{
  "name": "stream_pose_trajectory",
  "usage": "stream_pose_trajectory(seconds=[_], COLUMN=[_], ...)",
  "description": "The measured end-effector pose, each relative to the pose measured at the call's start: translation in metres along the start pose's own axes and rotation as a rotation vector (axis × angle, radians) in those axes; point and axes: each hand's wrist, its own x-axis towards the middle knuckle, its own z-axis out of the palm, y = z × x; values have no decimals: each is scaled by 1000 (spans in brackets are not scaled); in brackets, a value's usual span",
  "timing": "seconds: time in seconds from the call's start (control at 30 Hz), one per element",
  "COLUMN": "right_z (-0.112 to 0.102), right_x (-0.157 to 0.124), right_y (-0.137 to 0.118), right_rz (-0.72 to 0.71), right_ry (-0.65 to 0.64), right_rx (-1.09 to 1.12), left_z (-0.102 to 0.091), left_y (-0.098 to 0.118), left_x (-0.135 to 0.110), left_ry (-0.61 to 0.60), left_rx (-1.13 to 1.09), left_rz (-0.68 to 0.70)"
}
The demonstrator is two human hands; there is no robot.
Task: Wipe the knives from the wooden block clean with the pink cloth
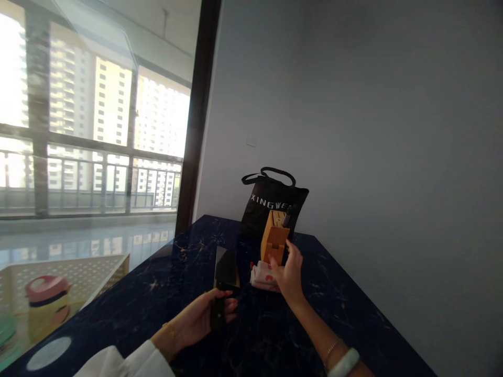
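My left hand (206, 317) is closed around the black handle of a cleaver (226, 268), whose broad dark blade points away from me over the table. In front of my right hand (290, 269) stands a wooden knife block (274, 238), slotted on top, with a dark-handled tool (287, 217) in it. My right thumb lies across the block's lower front and the fingers curl at its right side, so the hand grips it low down. A folded white cloth with red marks (264, 276) sits at the block's foot, partly behind my right hand.
Behind the block a black tote bag (255, 207) leans at the wall end of the dark blue marbled table (188, 277). Left of the table is a cream perforated basket (106, 269) holding a pink-lidded bottle (47, 298). A white round disc (49, 353) lies near the left edge.
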Motion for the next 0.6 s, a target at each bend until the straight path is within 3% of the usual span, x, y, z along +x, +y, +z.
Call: stream_pose_trajectory(seconds=[0.07,0.13,0.27,0.43,0.6], right_z=[21,42,70,74,61], right_x=[17,31,42,40,46], right_y=[16,23,12,1,21], right_rz=[203,324,484,615,644], right_ry=[91,94,86,72,41], right_rx=[-38,-46,-21,-64,-104], left_z=[-3,-6,-10,-8,-3], left_y=[-2,-5,-11,-10,-7], left_x=[1,4,8,4,3], left_ry=[6,-9,-29,0,10], left_rx=[18,26,39,70,109], left_rz=[-11,-15,-6,-24,-37])
